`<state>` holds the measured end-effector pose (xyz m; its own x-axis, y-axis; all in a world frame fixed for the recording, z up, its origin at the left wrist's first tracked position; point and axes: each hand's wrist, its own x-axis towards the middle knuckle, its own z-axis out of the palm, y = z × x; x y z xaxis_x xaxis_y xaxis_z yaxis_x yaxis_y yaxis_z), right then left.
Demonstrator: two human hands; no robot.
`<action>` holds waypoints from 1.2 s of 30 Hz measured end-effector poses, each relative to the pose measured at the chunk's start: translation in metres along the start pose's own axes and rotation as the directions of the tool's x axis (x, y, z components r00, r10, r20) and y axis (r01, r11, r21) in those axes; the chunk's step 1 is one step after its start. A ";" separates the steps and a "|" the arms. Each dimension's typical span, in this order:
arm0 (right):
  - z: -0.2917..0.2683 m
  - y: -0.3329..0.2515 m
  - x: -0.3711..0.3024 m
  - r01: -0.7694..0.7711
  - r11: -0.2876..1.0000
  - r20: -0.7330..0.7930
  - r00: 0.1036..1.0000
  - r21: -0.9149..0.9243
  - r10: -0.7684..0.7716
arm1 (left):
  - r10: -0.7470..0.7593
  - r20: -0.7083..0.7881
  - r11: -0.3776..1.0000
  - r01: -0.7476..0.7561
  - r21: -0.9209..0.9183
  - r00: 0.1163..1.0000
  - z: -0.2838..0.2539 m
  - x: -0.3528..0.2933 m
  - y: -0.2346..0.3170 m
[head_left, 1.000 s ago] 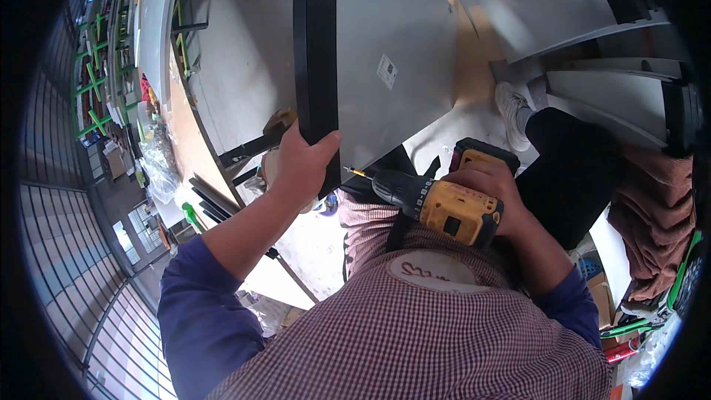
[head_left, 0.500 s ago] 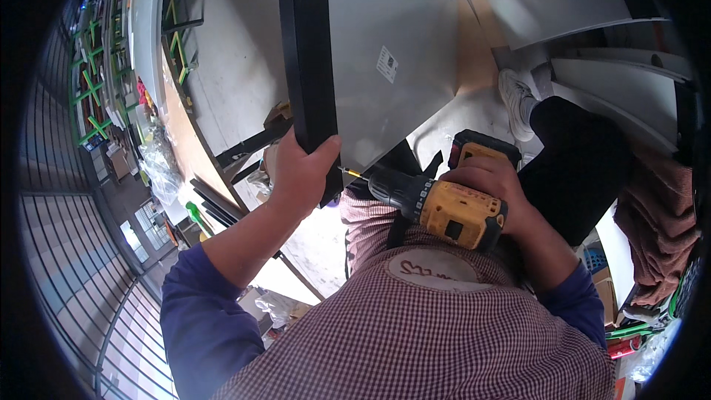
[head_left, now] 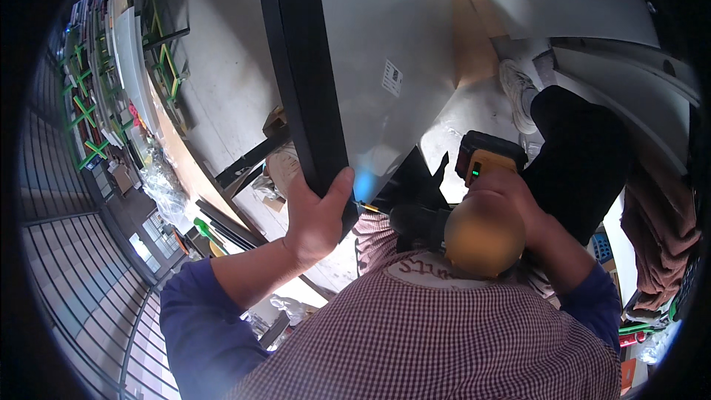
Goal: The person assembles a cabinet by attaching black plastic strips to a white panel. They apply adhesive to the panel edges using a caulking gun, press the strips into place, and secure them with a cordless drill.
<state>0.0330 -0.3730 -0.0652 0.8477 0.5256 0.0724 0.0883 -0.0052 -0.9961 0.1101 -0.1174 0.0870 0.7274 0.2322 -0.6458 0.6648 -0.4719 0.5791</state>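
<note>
A large grey panel point(head_left: 385, 37) with a thick black edge point(head_left: 304, 67) stands tilted in front of me. My left hand point(head_left: 315, 215) grips the lower end of that black edge, thumb on the grey face. My right hand point(head_left: 515, 192) is closed around a yellow and black cordless drill point(head_left: 485, 155). Its dark chuck point(head_left: 407, 218) points left, and the bit tip sits close to the panel's lower corner beside my left thumb. A blurred patch hides the drill body. A small white sticker point(head_left: 391, 78) is on the grey face.
Green-framed shelving point(head_left: 89, 104) lines the left side. Black metal bars point(head_left: 244, 163) and a cardboard piece lie on the floor near the panel. A white shoe point(head_left: 518, 85) and a black trouser leg are at upper right. Brown cloth point(head_left: 659, 237) hangs at right.
The panel's black edge has come closer and fills more of the view. My left hand stays on its lower end. The drill has moved slightly up and left toward the panel's corner.
</note>
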 end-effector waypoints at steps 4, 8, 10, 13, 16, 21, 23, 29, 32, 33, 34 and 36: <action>-0.002 -0.005 0.000 -0.061 0.998 0.044 0.997 -0.028 0.062 | 0.041 0.046 0.999 -0.042 0.018 0.998 -0.002 0.002 0.000; -0.002 -0.006 0.002 -0.087 0.995 0.083 0.992 -0.053 0.091 | -0.009 0.035 1.000 0.009 0.004 0.999 -0.005 0.003 -0.003; -0.002 -0.007 0.003 -0.094 0.994 0.077 0.992 -0.053 0.098 | -0.021 0.025 1.000 0.021 0.006 0.999 -0.006 0.003 -0.003; -0.001 -0.007 0.003 -0.099 0.994 0.072 0.992 -0.055 0.103 | -0.054 0.035 0.998 0.053 0.039 0.998 -0.008 0.002 -0.004; -0.002 -0.007 0.004 -0.094 0.994 0.089 0.991 -0.064 0.100 | -0.034 0.041 0.999 0.033 0.025 0.999 -0.008 0.003 -0.004; -0.002 -0.007 0.004 -0.086 0.993 0.091 0.991 -0.079 0.093 | -0.016 0.024 0.999 0.015 0.042 1.000 -0.009 0.003 -0.006; -0.001 -0.007 0.004 -0.101 0.992 0.113 0.988 -0.076 0.109 | -0.005 0.027 0.999 0.004 0.036 1.000 -0.009 0.004 -0.006; 0.002 -0.005 0.005 -0.062 0.996 0.064 0.996 -0.070 0.066 | -0.014 0.044 0.998 0.012 0.056 0.999 -0.012 0.004 -0.005; 0.001 -0.006 0.005 -0.098 0.994 0.097 0.990 -0.058 0.103 | -0.012 0.047 0.998 0.009 0.059 0.999 -0.012 0.004 -0.005; 0.001 -0.006 0.006 -0.081 0.995 0.084 0.993 -0.057 0.086 | 0.008 0.041 0.999 -0.010 0.050 0.999 -0.011 0.004 -0.005; 0.000 -0.006 0.006 -0.078 0.995 0.081 0.993 -0.056 0.082 | 0.029 0.036 0.999 -0.030 0.040 0.999 -0.010 0.005 -0.005; 0.000 -0.007 0.007 -0.076 0.996 0.076 0.994 -0.055 0.080 | -0.006 0.027 1.000 0.006 -0.022 1.000 -0.010 0.005 -0.005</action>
<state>0.0381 -0.3695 -0.0579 0.8095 0.5869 -0.0117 0.0522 -0.0918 -0.9944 0.1122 -0.1059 0.0861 0.7186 0.2120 -0.6623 0.6731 -0.4514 0.5858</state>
